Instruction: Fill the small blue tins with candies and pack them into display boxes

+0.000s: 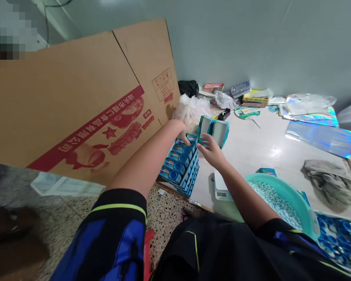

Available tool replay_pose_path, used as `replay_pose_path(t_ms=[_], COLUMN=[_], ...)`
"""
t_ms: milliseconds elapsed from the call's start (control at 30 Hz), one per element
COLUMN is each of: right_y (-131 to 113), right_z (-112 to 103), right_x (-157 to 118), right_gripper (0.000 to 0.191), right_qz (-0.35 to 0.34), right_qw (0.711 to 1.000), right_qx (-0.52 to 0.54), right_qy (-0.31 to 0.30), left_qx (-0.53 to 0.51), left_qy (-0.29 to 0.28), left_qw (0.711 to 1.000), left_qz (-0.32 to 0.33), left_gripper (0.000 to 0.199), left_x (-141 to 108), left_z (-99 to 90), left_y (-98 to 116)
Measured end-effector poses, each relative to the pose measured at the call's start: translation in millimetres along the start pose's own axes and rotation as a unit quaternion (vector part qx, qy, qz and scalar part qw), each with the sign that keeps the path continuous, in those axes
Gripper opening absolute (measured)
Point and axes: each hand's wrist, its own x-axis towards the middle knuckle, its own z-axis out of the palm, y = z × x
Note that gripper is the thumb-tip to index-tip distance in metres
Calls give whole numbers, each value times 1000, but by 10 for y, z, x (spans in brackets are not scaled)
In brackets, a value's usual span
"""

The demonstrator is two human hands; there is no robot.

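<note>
**Both hands at the blue boxes**

The left hand (pixel 185 134) is at the far end of the stacked blue boxes (pixel 178 164), on the left edge of the worktop (pixel 269 144); I cannot tell whether its grip is closed. The right hand (pixel 212 151), grip apart, is at the open-sided cartons (pixel 220 133). A teal basin (pixel 259 178) stands near right.

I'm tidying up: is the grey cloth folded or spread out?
Neither neatly folded nor spread: the cloth lies bunched on the table, with uneven creases.
</note>
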Motion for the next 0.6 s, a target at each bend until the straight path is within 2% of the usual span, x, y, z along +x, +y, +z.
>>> replay_pose_path(t_ms=[100, 167, 300, 400, 500, 600], right_y=[64, 80, 112, 150, 174, 168], right_z=[116, 168, 261, 309, 321, 296], right_x=[193, 286, 358, 375, 409, 422], right_gripper=[57, 51, 49, 54, 57, 63], right_qz=[69, 84, 92, 81, 74, 79], right_qw=[993, 986, 973, 977, 979, 971], right_qx=[65, 105, 170, 159, 141, 170], right_qy=[-65, -101, -124, -122, -126, -148], left_qx=[23, 5, -37, -59, -76, -106], left_qy=[-137, -164, -142, -117, -107, -83], left_qw=[988, 984, 986, 987, 988, 988], left_qz=[-63, -71, -83, -89, -83, -72], left_gripper=[52, 52, 57, 60, 55, 52], left_x=[-116, -194, -308, -324, -316, -444], left_z=[-34, -13, 88, 144, 161, 178], left_y=[-101, -137, -166, -186, -206, -207])
